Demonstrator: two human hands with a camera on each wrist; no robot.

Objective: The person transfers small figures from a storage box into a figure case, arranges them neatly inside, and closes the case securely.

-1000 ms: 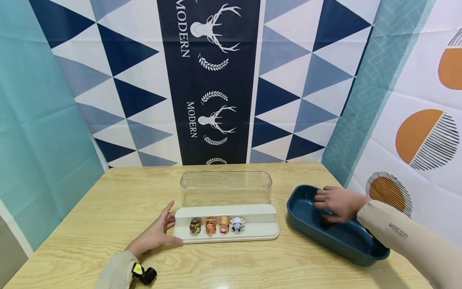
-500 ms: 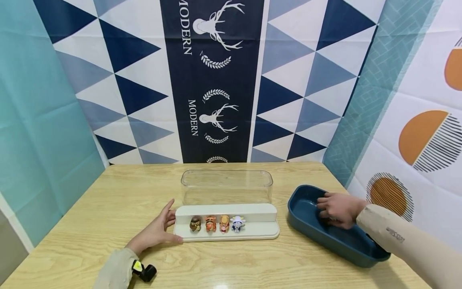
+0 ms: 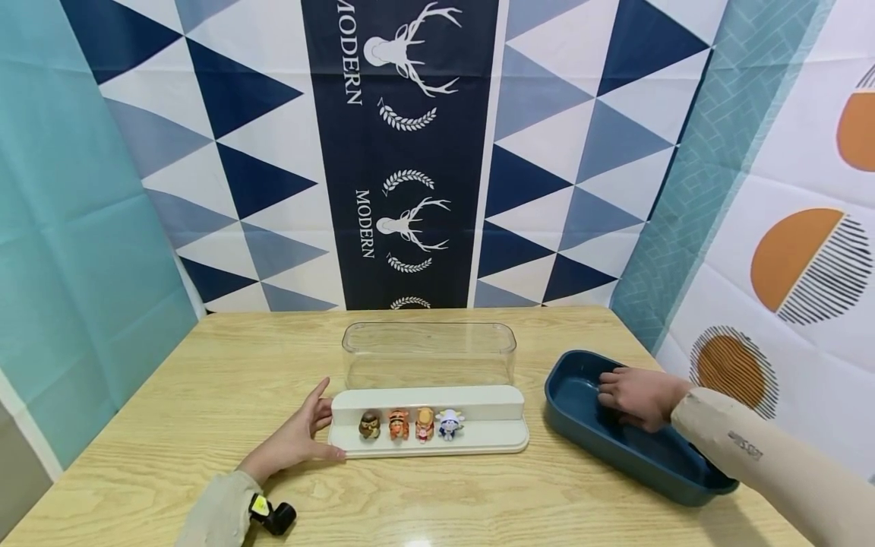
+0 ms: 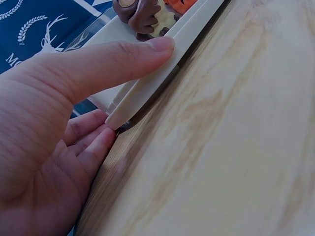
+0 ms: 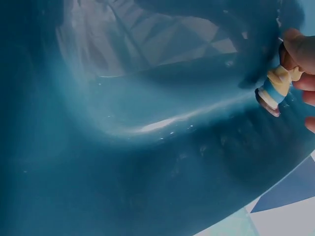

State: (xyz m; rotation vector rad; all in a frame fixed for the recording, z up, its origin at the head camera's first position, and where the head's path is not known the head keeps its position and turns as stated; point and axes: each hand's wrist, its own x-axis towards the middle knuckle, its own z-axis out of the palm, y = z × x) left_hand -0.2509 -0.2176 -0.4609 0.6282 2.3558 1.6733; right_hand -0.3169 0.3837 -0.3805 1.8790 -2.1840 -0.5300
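Observation:
My left hand (image 3: pixel 292 444) holds the left end of a white display base (image 3: pixel 488 439). In the left wrist view the thumb (image 4: pixel 115 64) lies along its front edge, with the fingers at the corner. Along the base stand an owl figurine (image 3: pixel 370 425), a tiger figurine (image 3: pixel 399 425), an orange-yellow figurine (image 3: pixel 424 425) and a white-and-blue figurine (image 3: pixel 450 425). My right hand (image 3: pixel 645 397) is down inside a dark blue bin (image 3: pixel 618 456). It pinches a small figurine (image 5: pixel 276 87) with yellow and blue clothes, seen in the right wrist view. From the head view the hand hides this figurine.
A clear plastic cover (image 3: pixel 428 353) stands right behind the base. All of it rests on a light wooden table (image 3: pixel 437 501). Patterned cloth hangs behind and on the right, plain teal cloth on the left.
Within the bin my right hand has shifted slightly, its fingers now lower and closer together around the figurine. My left hand and the figurines on the base stay put.

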